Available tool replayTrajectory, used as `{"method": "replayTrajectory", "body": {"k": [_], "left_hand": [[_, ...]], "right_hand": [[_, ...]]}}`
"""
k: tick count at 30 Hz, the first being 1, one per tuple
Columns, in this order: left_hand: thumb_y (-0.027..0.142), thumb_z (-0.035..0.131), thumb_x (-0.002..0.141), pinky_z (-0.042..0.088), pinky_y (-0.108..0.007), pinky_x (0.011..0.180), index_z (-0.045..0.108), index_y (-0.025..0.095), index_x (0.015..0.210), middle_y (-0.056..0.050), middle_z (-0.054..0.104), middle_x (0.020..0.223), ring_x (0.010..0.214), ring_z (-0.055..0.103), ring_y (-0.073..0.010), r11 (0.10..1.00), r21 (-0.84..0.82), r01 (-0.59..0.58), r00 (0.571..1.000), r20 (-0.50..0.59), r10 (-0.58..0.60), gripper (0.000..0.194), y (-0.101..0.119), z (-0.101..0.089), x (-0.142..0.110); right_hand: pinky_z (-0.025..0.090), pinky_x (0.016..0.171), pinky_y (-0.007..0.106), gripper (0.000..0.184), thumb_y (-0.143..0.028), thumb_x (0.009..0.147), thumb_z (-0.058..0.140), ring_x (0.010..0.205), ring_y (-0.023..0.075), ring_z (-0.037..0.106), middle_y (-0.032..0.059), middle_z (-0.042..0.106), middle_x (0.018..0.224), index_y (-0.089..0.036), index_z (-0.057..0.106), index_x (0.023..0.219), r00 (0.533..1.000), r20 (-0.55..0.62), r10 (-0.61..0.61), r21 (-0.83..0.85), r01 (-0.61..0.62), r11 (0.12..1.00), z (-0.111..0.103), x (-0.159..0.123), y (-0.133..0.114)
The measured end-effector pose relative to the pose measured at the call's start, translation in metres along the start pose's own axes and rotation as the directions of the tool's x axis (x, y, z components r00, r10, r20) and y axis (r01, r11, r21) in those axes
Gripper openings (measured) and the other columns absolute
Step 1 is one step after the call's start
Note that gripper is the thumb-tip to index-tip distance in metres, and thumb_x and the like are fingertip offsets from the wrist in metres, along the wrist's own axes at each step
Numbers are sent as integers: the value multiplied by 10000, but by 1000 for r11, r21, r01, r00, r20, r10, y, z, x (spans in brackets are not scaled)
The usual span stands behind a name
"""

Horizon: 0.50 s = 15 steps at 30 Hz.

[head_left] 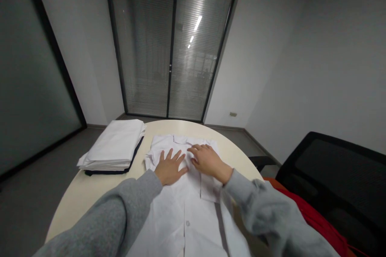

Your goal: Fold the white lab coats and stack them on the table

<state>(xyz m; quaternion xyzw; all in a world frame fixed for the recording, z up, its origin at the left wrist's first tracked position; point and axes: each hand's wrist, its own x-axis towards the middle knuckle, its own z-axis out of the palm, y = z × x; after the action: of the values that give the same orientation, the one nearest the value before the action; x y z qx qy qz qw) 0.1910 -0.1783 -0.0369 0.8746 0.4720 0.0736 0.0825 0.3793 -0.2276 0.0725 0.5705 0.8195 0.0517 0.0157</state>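
A white button-up shirt [193, 213] lies spread on a round cream table [90, 186], collar at the far end. My left hand [170, 166] rests flat on the shirt's upper chest, fingers spread and open. My right hand [206, 158] lies just beside it, palm down near the collar, fingers stretched over the fabric. Both arms wear grey sleeves. Neither hand holds anything.
A stack of folded white garments [116, 144] over a dark one sits at the table's far left. A black mesh chair [334, 176] with red cloth [316, 219] stands to the right. A window with blinds [171, 48] faces me.
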Motion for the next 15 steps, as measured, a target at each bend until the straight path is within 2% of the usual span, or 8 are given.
{"method": "replayTrajectory", "body": {"k": [3, 7, 10, 12, 14, 15], "left_hand": [[724, 280, 996, 47, -710, 1237, 351, 316, 1630, -32, 246, 1728, 1594, 126, -410, 1000, -9, -3, 1000, -15, 3, 758, -2, 1, -1], [756, 239, 984, 42, -724, 1236, 363, 309, 1628, -37, 250, 1726, 1592, 122, -421, 1000, -25, -5, 999, -39, 4, 793, -4, 5, 1], [765, 238, 978, 38, -744, 1228, 368, 315, 1626, -48, 270, 1719, 1589, 129, -430, 999, -48, -23, 997, -75, 19, 800, -5, 7, 2], [762, 236, 979, 38, -752, 1224, 371, 320, 1625, -54, 281, 1714, 1588, 134, -430, 997, -67, -37, 996, -87, 31, 795, -6, 8, 3], [761, 225, 981, 39, -752, 1226, 381, 314, 1621, -58, 288, 1712, 1588, 137, -432, 996, -83, -46, 995, -96, 37, 797, -6, 8, 3], [761, 218, 982, 37, -750, 1228, 387, 307, 1620, -59, 290, 1711, 1587, 137, -432, 995, -88, -47, 994, -101, 38, 801, -6, 8, 3]], "right_hand": [[380, 1042, 433, 496, -186, 973, 520, 1265, 296, 552, 167, 576, 1447, -195, 508, 1469, 995, -4, 100, -34, -100, 994, 27, 66, 22], [280, 1094, 449, 342, -142, 956, 539, 1282, 291, 518, 168, 667, 1302, -155, 640, 1283, 990, -3, 144, -45, -144, 989, 48, 124, 41], [264, 1088, 472, 325, -172, 1010, 454, 1280, 295, 508, 188, 658, 1305, -140, 631, 1280, 967, -59, 250, -35, -252, 967, 42, 158, 60], [303, 1048, 509, 390, -212, 1035, 393, 1267, 335, 507, 245, 614, 1340, -94, 563, 1365, 926, -109, 361, -17, -365, 931, 33, 175, 73], [334, 1019, 535, 461, -241, 1054, 325, 1269, 370, 495, 298, 554, 1379, -49, 482, 1442, 888, -146, 436, 3, -440, 898, 26, 185, 82], [334, 1027, 542, 485, -255, 1063, 293, 1290, 379, 477, 309, 522, 1406, -41, 451, 1469, 883, -158, 441, 8, -445, 895, 24, 187, 83]]}}
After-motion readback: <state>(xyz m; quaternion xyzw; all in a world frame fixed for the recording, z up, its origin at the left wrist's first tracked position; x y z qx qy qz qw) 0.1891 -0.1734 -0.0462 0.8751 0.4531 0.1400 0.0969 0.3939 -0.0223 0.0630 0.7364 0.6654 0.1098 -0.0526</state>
